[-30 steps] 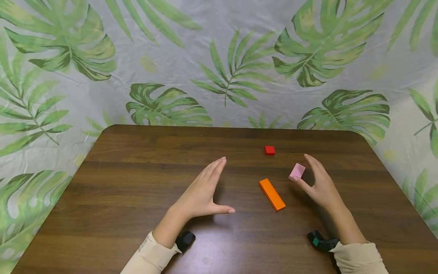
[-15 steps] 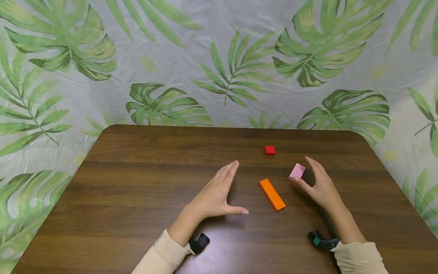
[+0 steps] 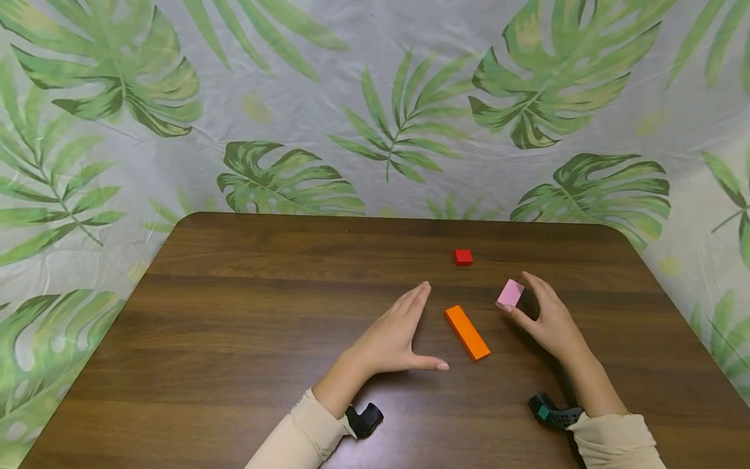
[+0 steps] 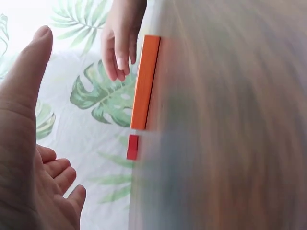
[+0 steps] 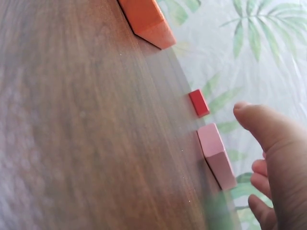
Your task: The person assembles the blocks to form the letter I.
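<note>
A long orange block (image 3: pixel 467 333) lies slantwise on the table between the two hands. Just left of it is my left hand (image 3: pixel 391 337), thumb and fingers spread wide, holding nothing. To the right, a small pink block (image 3: pixel 510 294) sits on the table, and my right hand (image 3: pixel 549 317) is beside it with thumb and fingers apart. The right thumb overlaps the pink block's near corner in the head view, while the right wrist view shows a gap between the thumb (image 5: pixel 259 120) and the block. Farther back rests a small red block (image 3: pixel 463 257).
The brown wooden table (image 3: pixel 246 312) has rounded far corners. Behind it hangs a pale cloth (image 3: pixel 293 104) with green leaf prints. Each wrist wears a black camera mount, the left one (image 3: pixel 366 420) and the right one (image 3: pixel 553 413) both low over the table.
My left hand has moved right, close to the orange block, staying spread. The right hand's fingertips have drawn slightly nearer toward the pink block. The blocks have stayed in place.
</note>
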`<state>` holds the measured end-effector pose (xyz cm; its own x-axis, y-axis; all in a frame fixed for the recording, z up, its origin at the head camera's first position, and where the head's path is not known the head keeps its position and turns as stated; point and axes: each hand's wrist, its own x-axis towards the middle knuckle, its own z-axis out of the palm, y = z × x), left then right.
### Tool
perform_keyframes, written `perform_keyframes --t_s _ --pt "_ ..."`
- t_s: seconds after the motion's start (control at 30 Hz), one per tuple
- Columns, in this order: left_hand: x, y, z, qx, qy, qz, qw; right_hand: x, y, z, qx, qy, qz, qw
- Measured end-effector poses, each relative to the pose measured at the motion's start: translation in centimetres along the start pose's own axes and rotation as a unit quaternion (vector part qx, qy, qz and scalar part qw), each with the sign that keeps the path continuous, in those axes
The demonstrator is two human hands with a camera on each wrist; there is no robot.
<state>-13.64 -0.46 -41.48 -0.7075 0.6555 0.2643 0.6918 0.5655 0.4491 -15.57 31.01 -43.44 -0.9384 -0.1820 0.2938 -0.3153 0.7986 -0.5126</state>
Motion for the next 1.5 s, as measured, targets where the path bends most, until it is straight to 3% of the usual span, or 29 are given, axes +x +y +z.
perform_keyframes --t_s 0.7,1.23,1.5 --pt "1.7 0.9 2.9 -0.066 -0.036 -0.066 0.9950 -0.2 0.2 0.2 0.005 -0.025 0.018 0.9995" --pt "2.4 1.6 4.3 -0.056 -0.060 -0.084 0.9931 -0.1 0.3 0.3 0.004 -0.027 0.019 0.9994" --pt "3.1 1.7 5.0 -0.041 -0.060 -0.061 0.9955 -0.1 0.3 0.3 0.004 -0.033 0.027 0.9991"
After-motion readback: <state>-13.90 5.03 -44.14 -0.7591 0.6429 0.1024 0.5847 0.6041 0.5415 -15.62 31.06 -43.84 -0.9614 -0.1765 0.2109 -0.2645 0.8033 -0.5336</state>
